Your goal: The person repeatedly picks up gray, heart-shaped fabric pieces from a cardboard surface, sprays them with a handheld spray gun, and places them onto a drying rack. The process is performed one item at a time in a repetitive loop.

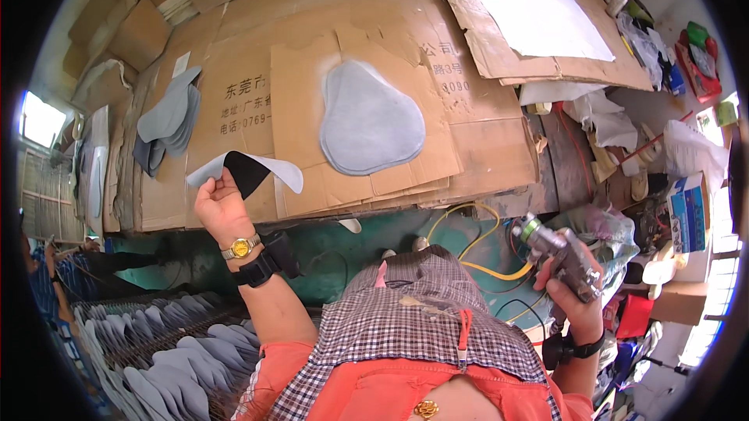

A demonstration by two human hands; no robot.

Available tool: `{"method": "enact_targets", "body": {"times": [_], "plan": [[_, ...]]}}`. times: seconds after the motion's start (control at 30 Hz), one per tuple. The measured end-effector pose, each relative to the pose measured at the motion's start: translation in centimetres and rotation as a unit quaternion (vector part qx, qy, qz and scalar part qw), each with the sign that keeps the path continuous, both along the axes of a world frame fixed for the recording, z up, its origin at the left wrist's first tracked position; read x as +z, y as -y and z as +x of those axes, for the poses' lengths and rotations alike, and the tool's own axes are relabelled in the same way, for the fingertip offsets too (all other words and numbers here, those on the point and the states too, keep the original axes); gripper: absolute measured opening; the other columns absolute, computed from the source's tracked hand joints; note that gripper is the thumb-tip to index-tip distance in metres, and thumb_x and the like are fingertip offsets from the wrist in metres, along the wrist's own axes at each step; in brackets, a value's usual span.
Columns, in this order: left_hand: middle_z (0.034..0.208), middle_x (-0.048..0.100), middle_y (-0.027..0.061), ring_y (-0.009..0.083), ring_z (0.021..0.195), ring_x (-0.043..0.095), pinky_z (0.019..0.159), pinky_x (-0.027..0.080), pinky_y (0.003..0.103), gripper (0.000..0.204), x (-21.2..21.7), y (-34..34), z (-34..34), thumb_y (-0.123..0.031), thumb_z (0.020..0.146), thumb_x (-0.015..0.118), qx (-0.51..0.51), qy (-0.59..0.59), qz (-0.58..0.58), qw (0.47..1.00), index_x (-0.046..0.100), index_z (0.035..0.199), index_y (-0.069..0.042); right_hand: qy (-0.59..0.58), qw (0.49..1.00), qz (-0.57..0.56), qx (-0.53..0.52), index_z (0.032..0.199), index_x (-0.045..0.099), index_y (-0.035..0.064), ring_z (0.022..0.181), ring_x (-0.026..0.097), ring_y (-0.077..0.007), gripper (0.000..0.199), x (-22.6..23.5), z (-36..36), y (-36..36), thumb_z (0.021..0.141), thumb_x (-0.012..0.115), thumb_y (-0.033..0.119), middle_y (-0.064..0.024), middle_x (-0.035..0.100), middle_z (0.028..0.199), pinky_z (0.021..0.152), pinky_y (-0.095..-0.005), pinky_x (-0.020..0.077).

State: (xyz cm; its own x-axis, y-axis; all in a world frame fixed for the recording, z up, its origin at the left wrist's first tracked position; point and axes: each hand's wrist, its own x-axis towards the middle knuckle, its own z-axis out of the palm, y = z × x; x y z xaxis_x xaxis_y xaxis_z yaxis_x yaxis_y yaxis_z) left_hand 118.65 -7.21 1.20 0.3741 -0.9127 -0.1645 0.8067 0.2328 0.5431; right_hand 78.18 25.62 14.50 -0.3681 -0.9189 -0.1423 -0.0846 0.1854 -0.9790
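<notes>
Between the fingers of my left hand (222, 206) is a thin, flexible grey piece (273, 169), curled so that its black underside shows. It hangs over the near edge of the cardboard. My right hand (573, 284) is wrapped round a metal spray gun (550, 245), held off to the right of the table, with a yellow hose (499, 271) running to it. A grey pear-shaped piece (370, 124) lies flat on the cardboard (292, 140) in the middle, with a pale sprayed haze around its upper edge. Left of it, several similar grey pieces (175, 117) lie overlapped in a pile.
Many grey pieces (195, 358) sit in rows on a rack at lower left. A white sheet (530, 3) on cardboard covers the table's far right. Plastic bags, a blue box (688, 214) and other clutter crowd the right side. Another person (55, 280) is partly visible far left.
</notes>
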Motion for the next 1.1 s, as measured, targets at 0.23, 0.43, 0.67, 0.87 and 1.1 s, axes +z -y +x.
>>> {"method": "enact_targets", "body": {"times": [0.23,0.43,0.67,0.87,1.1], "plan": [[0.100,0.056,0.0210,0.0317,0.092,0.059,0.087,0.053,0.041,0.016,0.8,-2.1,0.6,0.011,0.082,0.043,0.026,-0.042,-0.006,0.999,0.045,0.098,0.010,-0.007,0.998,0.038,-0.051,0.127,0.043,-0.0024,0.069,0.058,-0.0133,0.064,1.1,-1.7,-0.3,0.074,0.073,0.019,-0.0076,0.060,0.079,0.065,-0.0261,0.0471],[0.098,0.058,0.0185,0.0287,0.091,0.060,0.085,0.054,0.037,0.017,1.6,-5.6,-0.6,0.008,0.081,0.044,0.058,-0.011,0.007,0.998,0.047,0.098,0.009,0.046,0.989,0.046,0.134,0.127,0.044,-0.0031,0.072,0.059,-0.0142,0.064,0.4,-5.9,1.1,0.073,0.073,0.014,-0.0088,0.061,0.082,0.066,-0.0266,0.0475],[0.103,0.061,0.0110,0.0251,0.094,0.061,0.085,0.052,0.037,0.029,4.9,-13.4,-3.6,0.009,0.078,0.046,0.109,0.034,-0.040,0.993,0.052,0.104,-0.002,0.009,0.994,-0.013,0.104,0.118,0.047,-0.0032,0.068,0.056,-0.0130,0.049,-1.0,-10.2,6.9,0.078,0.068,0.012,-0.0059,0.058,0.077,0.064,-0.0268,0.0470],[0.098,0.063,0.0100,0.0241,0.091,0.062,0.082,0.052,0.038,0.029,13.9,-19.3,-9.1,0.006,0.078,0.050,0.117,0.060,-0.144,0.981,0.055,0.104,-0.003,0.001,0.956,0.036,0.291,0.119,0.049,0.0012,0.085,0.055,-0.0131,0.038,-3.3,-12.3,8.4,0.082,0.058,0.002,-0.0063,0.058,0.100,0.073,-0.0266,0.0448],[0.104,0.060,0.0084,0.0212,0.095,0.061,0.085,0.052,0.036,0.029,25.5,-33.4,-9.8,0.005,0.082,0.044,0.229,0.176,-0.236,0.928,0.051,0.110,-0.002,-0.011,0.869,0.171,0.464,0.129,0.047,0.0017,0.094,0.055,-0.0146,0.047,-4.9,-5.4,11.7,0.084,0.060,0.000,-0.0049,0.059,0.110,0.077,-0.0268,0.0464]]}}
